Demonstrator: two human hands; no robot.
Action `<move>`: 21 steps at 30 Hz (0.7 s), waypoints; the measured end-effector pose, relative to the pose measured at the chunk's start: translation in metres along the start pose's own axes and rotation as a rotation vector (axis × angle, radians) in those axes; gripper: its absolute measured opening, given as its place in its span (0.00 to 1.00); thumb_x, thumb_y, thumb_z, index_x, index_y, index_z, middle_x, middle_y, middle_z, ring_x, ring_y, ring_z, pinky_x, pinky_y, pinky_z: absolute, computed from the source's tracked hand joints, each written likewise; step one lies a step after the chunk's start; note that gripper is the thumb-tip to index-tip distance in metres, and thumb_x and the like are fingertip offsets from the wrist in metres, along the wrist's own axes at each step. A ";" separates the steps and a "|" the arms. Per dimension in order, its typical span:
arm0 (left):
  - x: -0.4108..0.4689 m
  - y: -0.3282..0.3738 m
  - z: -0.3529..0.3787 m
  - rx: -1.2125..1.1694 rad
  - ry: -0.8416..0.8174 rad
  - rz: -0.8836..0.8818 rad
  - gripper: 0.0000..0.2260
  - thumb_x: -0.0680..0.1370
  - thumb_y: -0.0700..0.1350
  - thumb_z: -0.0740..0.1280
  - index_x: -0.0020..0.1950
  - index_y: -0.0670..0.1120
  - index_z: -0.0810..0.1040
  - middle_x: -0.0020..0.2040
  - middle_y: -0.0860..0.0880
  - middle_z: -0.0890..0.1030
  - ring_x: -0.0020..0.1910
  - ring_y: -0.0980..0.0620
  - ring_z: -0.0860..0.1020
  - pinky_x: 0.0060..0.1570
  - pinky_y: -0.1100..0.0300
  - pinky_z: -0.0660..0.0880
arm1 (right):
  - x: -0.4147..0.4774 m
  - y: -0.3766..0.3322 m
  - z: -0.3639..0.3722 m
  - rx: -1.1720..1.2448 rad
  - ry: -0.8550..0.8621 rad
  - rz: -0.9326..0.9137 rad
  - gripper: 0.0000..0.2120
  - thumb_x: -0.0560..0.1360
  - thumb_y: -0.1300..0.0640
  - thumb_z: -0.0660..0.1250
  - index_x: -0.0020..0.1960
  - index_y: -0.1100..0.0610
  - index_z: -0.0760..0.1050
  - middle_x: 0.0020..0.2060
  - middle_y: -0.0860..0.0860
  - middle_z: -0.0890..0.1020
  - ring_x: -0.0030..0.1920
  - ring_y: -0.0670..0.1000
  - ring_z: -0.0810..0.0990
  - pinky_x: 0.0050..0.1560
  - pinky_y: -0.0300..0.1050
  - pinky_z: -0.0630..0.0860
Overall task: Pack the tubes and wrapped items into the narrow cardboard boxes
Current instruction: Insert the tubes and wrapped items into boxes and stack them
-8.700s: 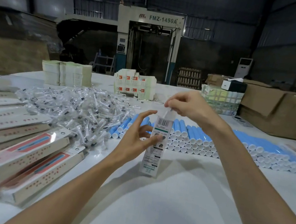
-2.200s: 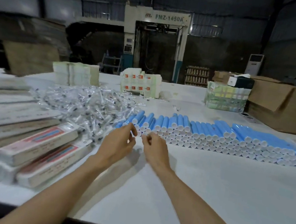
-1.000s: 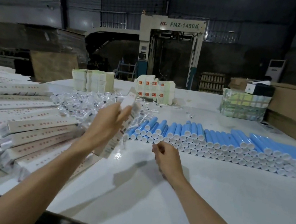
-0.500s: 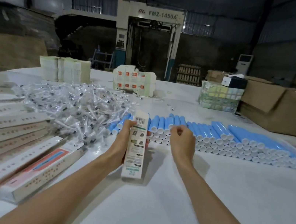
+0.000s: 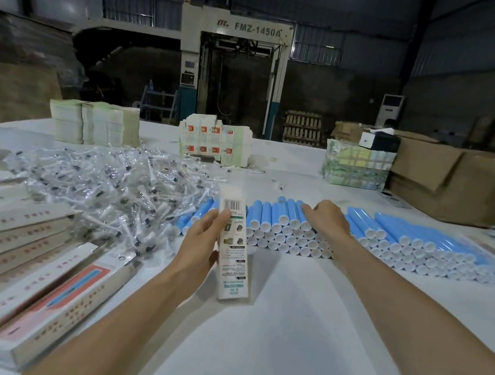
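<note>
Narrow box (image 5: 235,244) gripped upright by left hand (image 5: 202,241) — right hand (image 5: 326,221) has just landed on blue tubes (image 5: 394,231) ahead, grasp unclear — tube pick starting.

Right hand (image 5: 327,219) fingertips buried in blue tubes (image 5: 409,245), grip unclear. Small print on held box (image 5: 234,250) unreadable. Stacked boxes (image 5: 3,246) cut by left edge; tube row's right end blurred.

Narrow boxes (image 5: 3,246) line the table's (image 5: 296,341) left edge, wrapped items (image 5: 110,185) lie right of them, tubes (image 5: 409,242) farther right, 3 stacks (image 5: 214,144) behind.
</note>
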State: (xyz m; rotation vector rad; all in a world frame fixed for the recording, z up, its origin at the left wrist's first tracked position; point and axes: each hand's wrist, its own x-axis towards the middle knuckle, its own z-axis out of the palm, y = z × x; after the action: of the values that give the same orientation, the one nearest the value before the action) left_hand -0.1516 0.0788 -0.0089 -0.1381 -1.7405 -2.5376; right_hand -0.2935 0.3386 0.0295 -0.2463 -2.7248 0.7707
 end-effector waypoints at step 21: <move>-0.003 0.003 0.001 0.134 -0.024 0.200 0.24 0.84 0.47 0.72 0.73 0.70 0.71 0.57 0.41 0.87 0.58 0.45 0.87 0.53 0.47 0.85 | 0.005 -0.009 -0.024 0.106 0.021 -0.021 0.20 0.81 0.52 0.68 0.35 0.58 0.65 0.31 0.54 0.71 0.32 0.54 0.69 0.32 0.47 0.62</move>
State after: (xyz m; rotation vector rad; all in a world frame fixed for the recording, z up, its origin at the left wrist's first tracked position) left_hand -0.1487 0.0783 -0.0061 -0.3201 -1.7991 -2.2823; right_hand -0.2911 0.3437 0.0547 -0.2003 -2.6523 0.8981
